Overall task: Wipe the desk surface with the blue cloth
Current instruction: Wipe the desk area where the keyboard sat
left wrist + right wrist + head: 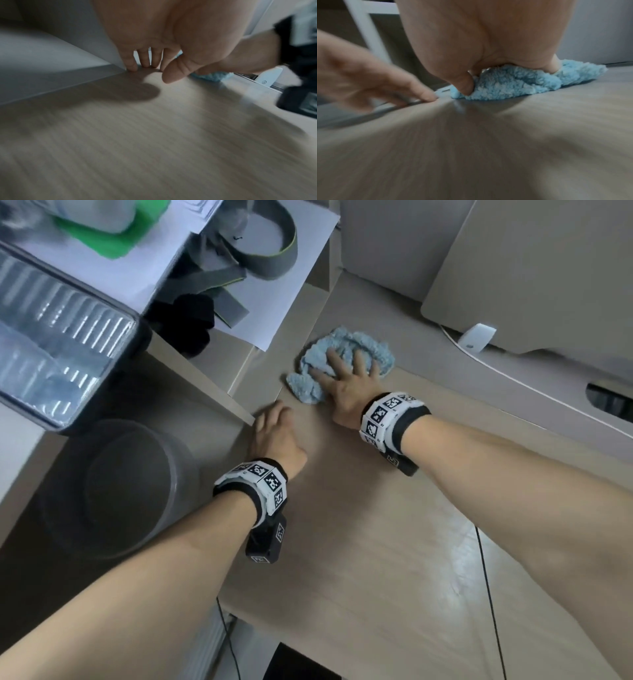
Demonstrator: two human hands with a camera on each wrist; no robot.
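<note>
Right hand [346, 386] flat, fingers spread on blue cloth [342, 356] | left hand [275, 436] relaxed, fingertips at counter [376, 542] left edge | near counter bare

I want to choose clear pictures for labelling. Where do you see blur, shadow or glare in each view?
Head view: mostly sharp on the right hand and cloth, blurred at the top-left corner, pale glare on the desk near its front. Left wrist view: desk streaked by motion blur, a dark shadow under the left hand. Right wrist view: cloth fairly sharp, desk and left hand smeared.
</note>
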